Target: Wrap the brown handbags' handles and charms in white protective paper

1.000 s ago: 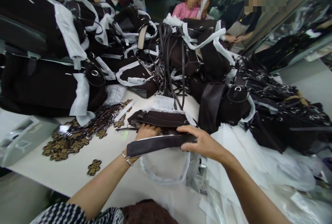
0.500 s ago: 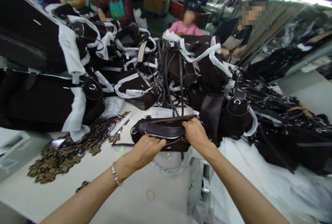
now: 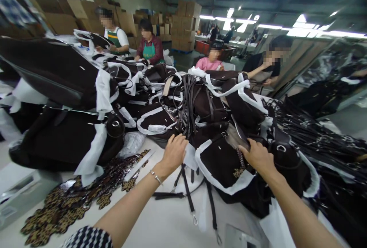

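A dark brown handbag [image 3: 220, 156] with a handle wrapped in white paper stands tilted on the right of the table. My right hand [image 3: 260, 159] is closed on its upper edge, by the opening. A chain with a leopard-patterned charm [image 3: 238, 171] hangs against the bag's side. My left hand [image 3: 174, 151] is off the bag, fingers stretched out, beside a hanging bundle of dark straps [image 3: 187, 106]. Whether its fingertips touch the straps I cannot tell. Loose straps with metal clips [image 3: 187, 194] lie on the table below.
Many dark bags [image 3: 65, 137] with wrapped handles are piled left and behind. Leopard-patterned charms [image 3: 60, 209] lie heaped at the front left. More straps [image 3: 304, 129] cover the right side. Several people stand across the table, one in a green apron [image 3: 149, 51].
The handbag, earlier lying before me under both hands, now stands farther right in my right hand. My left hand has let go and moved forward to the straps. The view has tilted up.
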The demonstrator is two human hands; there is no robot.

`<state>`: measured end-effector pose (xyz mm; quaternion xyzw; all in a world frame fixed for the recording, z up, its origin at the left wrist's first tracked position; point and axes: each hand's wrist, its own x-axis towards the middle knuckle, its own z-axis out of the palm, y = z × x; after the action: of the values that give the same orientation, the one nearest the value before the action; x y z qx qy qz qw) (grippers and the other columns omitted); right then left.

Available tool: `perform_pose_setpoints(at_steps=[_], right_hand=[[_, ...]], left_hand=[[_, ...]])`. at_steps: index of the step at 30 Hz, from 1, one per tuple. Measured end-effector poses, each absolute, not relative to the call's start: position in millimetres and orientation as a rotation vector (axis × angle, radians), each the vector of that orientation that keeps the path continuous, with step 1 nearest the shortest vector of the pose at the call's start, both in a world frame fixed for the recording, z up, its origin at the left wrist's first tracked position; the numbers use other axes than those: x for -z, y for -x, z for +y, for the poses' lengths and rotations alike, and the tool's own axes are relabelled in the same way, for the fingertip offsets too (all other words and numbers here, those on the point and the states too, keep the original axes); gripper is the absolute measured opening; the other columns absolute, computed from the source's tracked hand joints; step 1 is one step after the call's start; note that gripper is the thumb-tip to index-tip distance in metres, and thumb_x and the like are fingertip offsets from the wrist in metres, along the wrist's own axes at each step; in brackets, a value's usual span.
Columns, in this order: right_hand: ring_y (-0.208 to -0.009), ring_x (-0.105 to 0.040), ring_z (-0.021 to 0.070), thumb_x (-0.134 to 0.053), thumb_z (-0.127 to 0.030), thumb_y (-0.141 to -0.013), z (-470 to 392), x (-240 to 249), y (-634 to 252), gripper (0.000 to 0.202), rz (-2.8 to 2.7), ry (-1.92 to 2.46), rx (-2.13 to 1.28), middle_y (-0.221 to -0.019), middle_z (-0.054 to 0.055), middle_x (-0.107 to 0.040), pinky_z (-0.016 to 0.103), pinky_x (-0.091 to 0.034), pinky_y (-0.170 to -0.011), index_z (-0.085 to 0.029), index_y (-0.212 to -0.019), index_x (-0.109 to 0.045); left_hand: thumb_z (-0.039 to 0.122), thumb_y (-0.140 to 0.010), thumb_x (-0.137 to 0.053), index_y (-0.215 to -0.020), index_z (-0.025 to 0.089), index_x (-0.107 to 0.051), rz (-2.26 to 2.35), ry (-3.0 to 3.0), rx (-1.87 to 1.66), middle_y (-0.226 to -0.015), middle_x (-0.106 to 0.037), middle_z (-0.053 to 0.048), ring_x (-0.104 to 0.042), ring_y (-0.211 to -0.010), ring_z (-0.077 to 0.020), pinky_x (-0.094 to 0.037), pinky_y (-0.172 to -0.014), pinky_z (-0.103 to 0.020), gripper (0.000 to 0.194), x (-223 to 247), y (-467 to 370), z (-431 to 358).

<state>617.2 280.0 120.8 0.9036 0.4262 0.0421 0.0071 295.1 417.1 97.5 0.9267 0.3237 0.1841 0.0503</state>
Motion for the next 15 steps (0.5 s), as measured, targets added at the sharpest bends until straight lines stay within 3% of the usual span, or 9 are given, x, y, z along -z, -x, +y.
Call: perform_pose_setpoints(at_steps=[4, 8, 11, 13, 15], right_hand=[[-0.108, -0.053, 0.0336, -0.038, -0.046, -0.097, 284.3, -88.9, -605.3, 0.05, 1.552, -2.771, -0.574, -0.131, 0.018, -0.057, 0.046, -0.04, -0.086, -0.016, -0.134, -0.052], [-0.104, -0.05, 0.0334, -0.046, -0.039, -0.094, 290.7, -61.5, -614.5, 0.046, 1.601, -2.723, -0.639, -0.134, 0.018, -0.055, 0.045, -0.038, -0.081, -0.019, -0.134, -0.055], [-0.103, -0.049, 0.0326, -0.046, -0.04, -0.095, 295.5, -49.0, -623.6, 0.046, 1.611, -2.698, -0.677, -0.136, 0.016, -0.054, 0.044, -0.039, -0.078, -0.02, -0.135, -0.054], [-0.103, -0.05, 0.0319, -0.046, -0.041, -0.095, 297.0, -44.0, -626.7, 0.046, 1.621, -2.688, -0.708, -0.136, 0.015, -0.054, 0.043, -0.04, -0.077, -0.02, -0.134, -0.054], [-0.102, -0.05, 0.0316, -0.046, -0.041, -0.095, 297.7, -40.7, -627.7, 0.046, 1.631, -2.682, -0.729, -0.136, 0.015, -0.054, 0.042, -0.04, -0.077, -0.02, -0.134, -0.055]], left_hand=[[0.018, -0.084, -0.063, -0.131, 0.013, -0.052, 1.414, -2.74, -0.543, -0.144, -0.05, -0.018, -0.041, -0.138, -0.0328, -0.03, -0.114, -0.053, 0.049, -63.6, -256.2, 461.9], [0.029, -0.087, -0.064, -0.137, 0.013, -0.046, 1.516, -2.724, -0.5, -0.147, -0.046, -0.02, -0.036, -0.141, -0.0343, -0.028, -0.114, -0.054, 0.056, -53.1, -242.5, 503.0], [0.04, -0.089, -0.061, -0.133, 0.017, -0.051, 1.447, -2.728, -0.373, -0.139, -0.056, -0.016, -0.043, -0.135, -0.0329, -0.025, -0.114, -0.055, 0.05, -53.3, -246.7, 527.2], [0.049, -0.088, -0.06, -0.125, 0.02, -0.056, 1.388, -2.716, -0.227, -0.126, -0.064, -0.013, -0.053, -0.123, -0.0314, -0.03, -0.11, -0.053, 0.047, -55.2, -250.5, 538.3], [0.059, -0.082, -0.063, -0.123, 0.02, -0.057, 1.345, -2.712, -0.087, -0.118, -0.065, -0.013, -0.056, -0.115, -0.0318, -0.037, -0.102, -0.048, 0.057, -56.9, -254.5, 543.2]])
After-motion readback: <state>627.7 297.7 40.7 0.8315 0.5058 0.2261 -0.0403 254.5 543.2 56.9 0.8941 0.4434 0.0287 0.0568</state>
